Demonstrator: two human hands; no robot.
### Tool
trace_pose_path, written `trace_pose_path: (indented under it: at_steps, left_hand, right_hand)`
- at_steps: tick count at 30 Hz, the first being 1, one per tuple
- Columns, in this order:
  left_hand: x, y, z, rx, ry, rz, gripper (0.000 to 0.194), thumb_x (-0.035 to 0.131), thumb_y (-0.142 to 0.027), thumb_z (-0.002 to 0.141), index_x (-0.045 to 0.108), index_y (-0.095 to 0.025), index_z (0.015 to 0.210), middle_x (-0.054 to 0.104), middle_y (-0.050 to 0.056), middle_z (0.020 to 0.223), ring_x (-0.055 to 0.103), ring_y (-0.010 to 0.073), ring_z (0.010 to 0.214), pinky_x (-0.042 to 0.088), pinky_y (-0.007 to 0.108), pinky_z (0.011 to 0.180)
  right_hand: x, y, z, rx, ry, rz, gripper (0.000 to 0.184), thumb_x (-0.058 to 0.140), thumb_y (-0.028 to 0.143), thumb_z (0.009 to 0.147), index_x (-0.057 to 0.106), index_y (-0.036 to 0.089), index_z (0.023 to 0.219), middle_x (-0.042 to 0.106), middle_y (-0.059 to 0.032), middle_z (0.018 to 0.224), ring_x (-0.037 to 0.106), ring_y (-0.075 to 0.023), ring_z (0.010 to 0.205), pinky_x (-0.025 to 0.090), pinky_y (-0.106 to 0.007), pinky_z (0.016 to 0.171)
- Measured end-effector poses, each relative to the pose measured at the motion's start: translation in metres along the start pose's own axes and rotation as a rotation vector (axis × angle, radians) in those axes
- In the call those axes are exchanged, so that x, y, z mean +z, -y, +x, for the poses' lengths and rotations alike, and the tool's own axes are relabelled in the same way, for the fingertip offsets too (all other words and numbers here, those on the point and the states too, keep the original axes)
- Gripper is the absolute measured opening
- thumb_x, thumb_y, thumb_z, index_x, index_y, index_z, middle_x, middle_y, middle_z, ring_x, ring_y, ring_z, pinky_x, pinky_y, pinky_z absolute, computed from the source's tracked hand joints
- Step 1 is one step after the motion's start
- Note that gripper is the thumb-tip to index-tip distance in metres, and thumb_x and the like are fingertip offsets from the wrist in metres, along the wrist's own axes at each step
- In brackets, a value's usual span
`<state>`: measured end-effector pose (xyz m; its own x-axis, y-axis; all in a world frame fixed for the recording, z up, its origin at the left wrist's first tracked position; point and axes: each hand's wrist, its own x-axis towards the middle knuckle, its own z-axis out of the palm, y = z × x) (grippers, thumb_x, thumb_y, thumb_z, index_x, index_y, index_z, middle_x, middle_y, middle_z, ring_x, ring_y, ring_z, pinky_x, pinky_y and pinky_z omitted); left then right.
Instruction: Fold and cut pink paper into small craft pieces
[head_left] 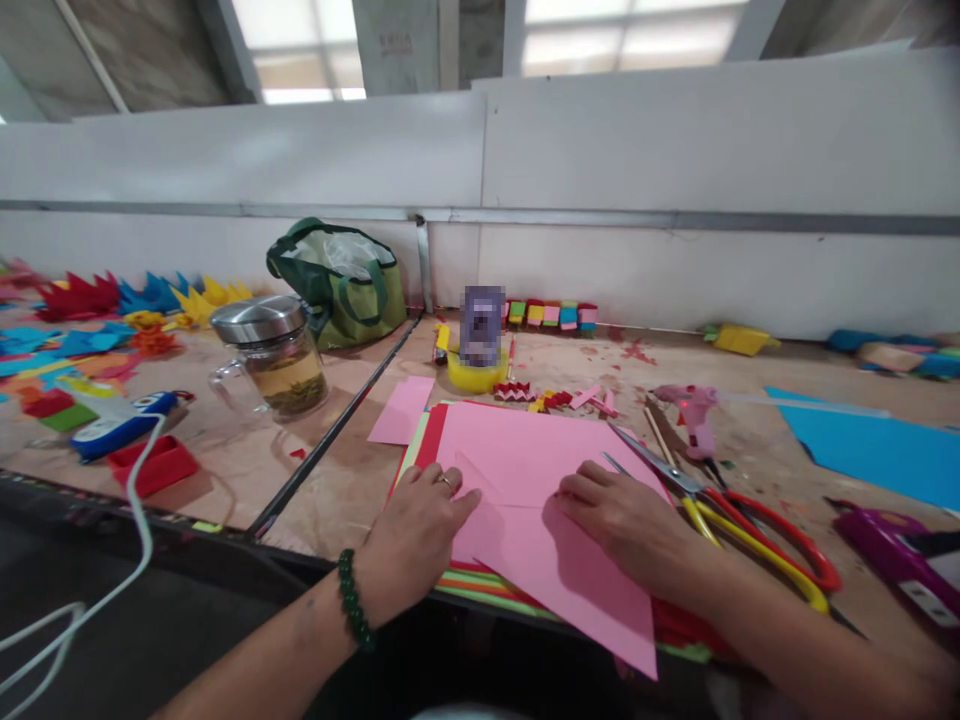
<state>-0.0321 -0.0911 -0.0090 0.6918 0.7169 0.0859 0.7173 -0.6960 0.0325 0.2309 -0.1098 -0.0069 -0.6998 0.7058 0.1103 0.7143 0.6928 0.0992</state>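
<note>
A stack of coloured paper (433, 432), with pink, red and green edges showing, lies at the table's front edge. On it rests a loose pink sheet of paper (577, 590), one corner hanging past the table edge. My left hand (420, 525), with a ring and a green bead bracelet, has its fingers bent onto the sheet's left side, thumb pointing right. At the sheet's upper right, my right hand (619, 515) presses with closed fingertips; its thumb is mostly hidden. Beside the right hand lie scissors (757, 530) with red and yellow handles, their blades across the stack.
A pink glue gun (699, 415) and blue paper (877, 440) lie right, with a purple tool (900, 560) nearer. Left stand a lidded glass mug (281, 375) and green bag (364, 300). A yellow tape roll (478, 373) and small paper pieces (551, 400) are behind the stack.
</note>
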Motion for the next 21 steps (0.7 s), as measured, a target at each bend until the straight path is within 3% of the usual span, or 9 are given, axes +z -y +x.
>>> trace_pose_path:
  at_steps: [5, 8, 10, 12, 14, 16, 18, 21]
  left_hand:
    - [-0.005, 0.008, -0.013, -0.015, -0.042, -0.061, 0.037, 0.045, -0.004, 0.08, 0.064, -0.02, 0.107, 0.062, 0.01, 0.109, 0.054, 0.0256, 0.097, 0.044, 0.043, 0.086]
    - [-0.007, 0.011, -0.007, -0.049, -0.101, -0.135, 0.018, 0.05, -0.016, 0.086, 0.068, -0.018, 0.084, 0.062, 0.011, 0.108, 0.055, 0.0253, 0.1, 0.044, 0.042, 0.09]
    - [-0.008, 0.013, 0.005, -0.057, -0.141, -0.156, 0.02, 0.057, -0.031, 0.086, 0.067, -0.016, 0.078, 0.059, 0.014, 0.118, 0.053, 0.0284, 0.11, 0.041, 0.043, 0.095]
    - [-0.007, 0.015, 0.019, -0.048, -0.145, -0.162, 0.033, 0.063, -0.043, 0.082, 0.067, -0.013, 0.096, 0.052, 0.019, 0.13, 0.047, 0.0329, 0.121, 0.039, 0.046, 0.1]
    - [-0.006, 0.018, 0.033, -0.04, -0.104, -0.176, 0.06, 0.067, -0.047, 0.078, 0.056, -0.01, 0.124, 0.048, 0.022, 0.135, 0.044, 0.0347, 0.125, 0.038, 0.047, 0.101]
    - [-0.004, 0.02, 0.044, -0.051, -0.053, -0.209, 0.077, 0.069, -0.048, 0.076, 0.044, -0.007, 0.137, 0.051, 0.021, 0.131, 0.046, 0.0343, 0.121, 0.04, 0.046, 0.099]
    - [-0.002, 0.022, 0.049, -0.079, -0.019, -0.262, 0.084, 0.072, -0.048, 0.072, 0.041, -0.008, 0.139, 0.056, 0.019, 0.123, 0.05, 0.033, 0.115, 0.042, 0.044, 0.097]
    - [0.001, 0.026, 0.048, -0.118, -0.04, -0.348, 0.081, 0.076, -0.047, 0.067, 0.048, -0.014, 0.135, 0.057, 0.015, 0.119, 0.052, 0.0316, 0.11, 0.043, 0.043, 0.095]
  right_hand:
    - [-0.007, -0.001, -0.014, 0.15, 0.018, 0.176, 0.034, 0.04, 0.002, 0.086, 0.069, 0.016, 0.097, 0.068, -0.0105, 0.101, 0.059, -0.0206, 0.093, 0.05, -0.034, 0.081]
    - [-0.018, 0.007, -0.021, 0.304, 0.032, 0.272, 0.025, 0.054, 0.024, 0.087, 0.064, 0.019, 0.11, 0.064, -0.0106, 0.114, 0.058, -0.0236, 0.103, 0.049, -0.039, 0.088]
    - [-0.022, 0.013, -0.025, 0.405, 0.072, 0.296, 0.051, 0.073, 0.04, 0.07, 0.06, 0.022, 0.117, 0.061, -0.0105, 0.117, 0.057, -0.0278, 0.105, 0.048, -0.043, 0.088]
    - [-0.023, 0.016, -0.025, 0.476, 0.112, 0.3, 0.07, 0.083, 0.045, 0.052, 0.06, 0.025, 0.115, 0.061, -0.0088, 0.113, 0.058, -0.0293, 0.101, 0.048, -0.043, 0.085]
    - [-0.023, 0.016, -0.023, 0.503, 0.12, 0.296, 0.07, 0.085, 0.046, 0.046, 0.063, 0.025, 0.11, 0.063, -0.0075, 0.105, 0.058, -0.0286, 0.095, 0.047, -0.04, 0.08]
    - [-0.025, 0.012, -0.021, 0.503, 0.15, 0.314, 0.053, 0.083, 0.045, 0.05, 0.067, 0.023, 0.096, 0.063, -0.0055, 0.094, 0.059, -0.025, 0.086, 0.045, -0.033, 0.072]
    - [-0.032, 0.006, -0.021, 0.515, 0.207, 0.363, 0.028, 0.076, 0.041, 0.061, 0.063, 0.02, 0.074, 0.062, -0.002, 0.079, 0.057, -0.0192, 0.073, 0.04, -0.027, 0.061]
    - [-0.048, -0.008, -0.026, 0.579, 0.201, 0.457, 0.032, 0.068, 0.044, 0.07, 0.053, 0.019, 0.059, 0.054, 0.002, 0.06, 0.049, -0.0138, 0.058, 0.031, -0.024, 0.051]
